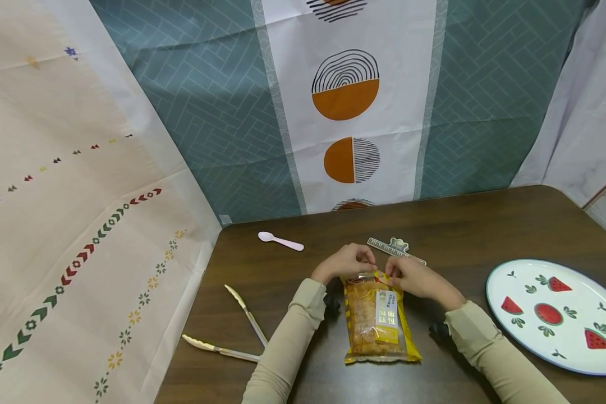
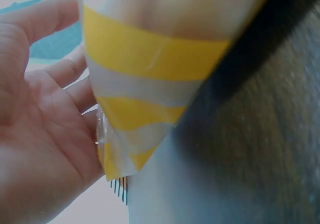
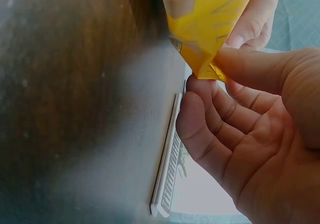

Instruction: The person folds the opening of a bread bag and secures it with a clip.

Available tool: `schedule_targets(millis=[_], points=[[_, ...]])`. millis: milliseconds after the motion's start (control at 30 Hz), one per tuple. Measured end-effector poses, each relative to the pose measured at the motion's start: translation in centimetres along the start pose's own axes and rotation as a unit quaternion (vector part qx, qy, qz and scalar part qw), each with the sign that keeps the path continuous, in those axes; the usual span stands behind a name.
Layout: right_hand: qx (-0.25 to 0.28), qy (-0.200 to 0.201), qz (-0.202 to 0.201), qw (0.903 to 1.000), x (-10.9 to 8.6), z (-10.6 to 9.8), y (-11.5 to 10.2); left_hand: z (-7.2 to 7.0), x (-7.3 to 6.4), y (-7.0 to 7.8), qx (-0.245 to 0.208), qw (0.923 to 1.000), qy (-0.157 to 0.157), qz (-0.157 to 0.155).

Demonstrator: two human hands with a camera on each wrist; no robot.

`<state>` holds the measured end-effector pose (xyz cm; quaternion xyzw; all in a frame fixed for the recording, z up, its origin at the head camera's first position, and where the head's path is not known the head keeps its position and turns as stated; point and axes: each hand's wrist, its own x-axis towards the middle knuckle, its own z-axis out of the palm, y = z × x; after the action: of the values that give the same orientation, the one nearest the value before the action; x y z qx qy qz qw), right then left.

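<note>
A clear and yellow plastic bag of bread (image 1: 363, 320) lies on the table, its top end toward the back. My left hand (image 1: 350, 261) holds the top edge on the left; in the left wrist view the striped yellow bag side (image 2: 150, 54) covers its fingertips. At the top right, my right hand (image 1: 411, 276) pinches the edge. The right wrist view shows its thumb (image 3: 260, 67) and fingers on the yellow corner (image 3: 205, 44), with part of the left hand (image 3: 257, 22) behind. Just beyond the hands lies a whitish clip (image 1: 384, 245) with ruler-like marks, partly hidden by the right hand.
A pale pink spoon (image 1: 281, 241) lies at the back left. Open metal tongs (image 1: 232, 353) with gold-coloured tips rest beside the left forearm, which hides their joined end. On the right stands a large oval plate (image 1: 522, 286) with watermelon pictures. Patterned cloths (image 1: 222, 112) hang behind the table.
</note>
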<state>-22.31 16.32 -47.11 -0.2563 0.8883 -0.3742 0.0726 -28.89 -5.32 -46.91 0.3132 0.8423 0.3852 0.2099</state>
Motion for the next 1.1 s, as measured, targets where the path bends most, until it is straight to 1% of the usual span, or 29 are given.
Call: schedule_targets(millis=[167, 267, 400, 667, 900, 1100], points=[[0.002, 0.005, 0.001, 1.0, -0.09, -0.09, -0.14, -0.07, -0.16, -0.06, 0.004, 0.9999, -0.003, -0.016], [0.002, 0.009, 0.002, 1.0, -0.15, -0.1, -0.21, -0.04, -0.29, -0.15, 0.008, 0.9998, -0.01, -0.017], [0.0, 0.011, 0.004, 0.9999, -0.18, -0.09, -0.15, 0.06, -0.32, -0.37, 0.004, 0.9998, -0.018, -0.005], [-0.009, -0.003, 0.007, 0.9999, 0.01, -0.26, 0.02, -0.12, -0.31, -0.65, -0.003, 0.9996, -0.022, 0.02], [-0.008, -0.013, -0.004, 0.9999, -0.06, -0.26, 0.13, -0.17, -0.62, -0.72, -0.032, 0.9991, -0.02, 0.019], [0.003, -0.015, -0.004, 0.9999, -0.1, -0.31, 0.34, -0.13, -0.67, -0.88, -0.039, 0.9989, -0.019, 0.017]])
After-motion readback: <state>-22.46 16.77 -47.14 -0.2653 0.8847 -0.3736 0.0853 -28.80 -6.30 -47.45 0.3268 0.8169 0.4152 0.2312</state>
